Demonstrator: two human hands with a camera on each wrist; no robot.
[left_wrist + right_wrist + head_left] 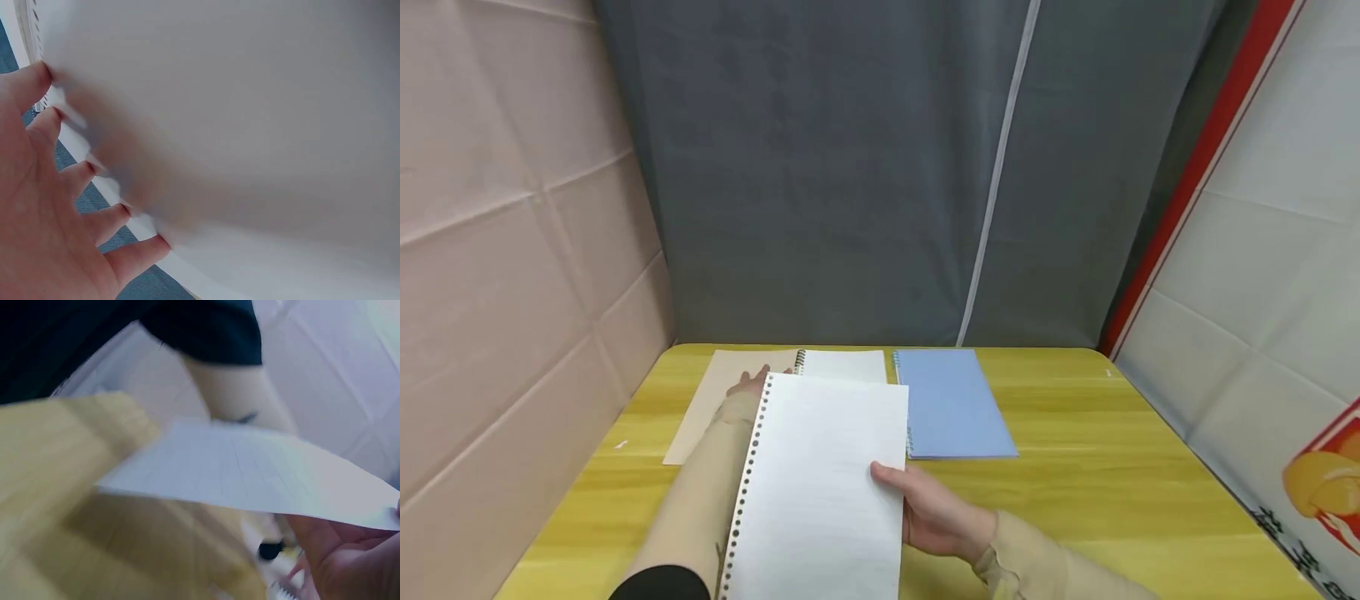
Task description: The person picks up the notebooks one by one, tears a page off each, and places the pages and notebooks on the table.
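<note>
A loose white sheet with punched holes down its left edge hangs tilted above the yellow table. My right hand pinches its right edge, thumb on top and fingers beneath; the right wrist view shows the sheet from below, over my palm. Behind the sheet lies an open spiral notebook with its beige cover folded out to the left. My left hand rests there, largely hidden by the sheet. In the left wrist view its spread fingers touch a white page edge under the blurred sheet.
A shut blue spiral notebook lies just right of the open one. A grey curtain hangs behind the table, a pinkish cloth wall stands on the left, and a white and red panel on the right.
</note>
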